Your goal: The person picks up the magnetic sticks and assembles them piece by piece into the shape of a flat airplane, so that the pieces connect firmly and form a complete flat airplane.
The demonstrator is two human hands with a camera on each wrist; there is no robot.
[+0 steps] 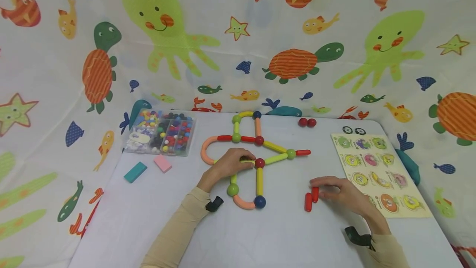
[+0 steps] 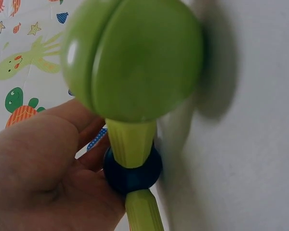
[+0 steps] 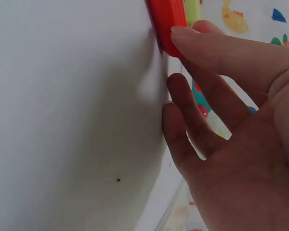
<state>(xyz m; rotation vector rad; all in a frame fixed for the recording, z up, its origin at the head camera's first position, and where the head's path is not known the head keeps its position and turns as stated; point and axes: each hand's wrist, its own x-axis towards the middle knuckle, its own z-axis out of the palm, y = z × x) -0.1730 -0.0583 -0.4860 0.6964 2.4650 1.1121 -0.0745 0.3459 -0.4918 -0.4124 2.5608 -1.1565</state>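
Note:
A flat figure of plastic sticks and balls lies mid-table. My left hand (image 1: 233,163) is over its left-centre part, thumb and fingers pinching a light green stick (image 1: 247,161) beside a red ball (image 1: 260,163). The left wrist view has a large green ball (image 2: 135,60) close up, with a dark blue ball (image 2: 133,171) between green sticks next to the palm; the fingertips are hidden there. At the right, my right hand (image 1: 343,193) pinches the end of a short red stick (image 3: 167,24) between thumb and index finger, other fingers loosely bent. A second red stick (image 1: 308,202) lies alongside.
A clear divided box (image 1: 189,146) of small beads stands back left, near a teal block (image 1: 135,172) and a pink block (image 1: 163,163). Two red balls (image 1: 307,122) and two small wheels (image 1: 353,130) lie at the back right, above a fruit picture board (image 1: 366,171).

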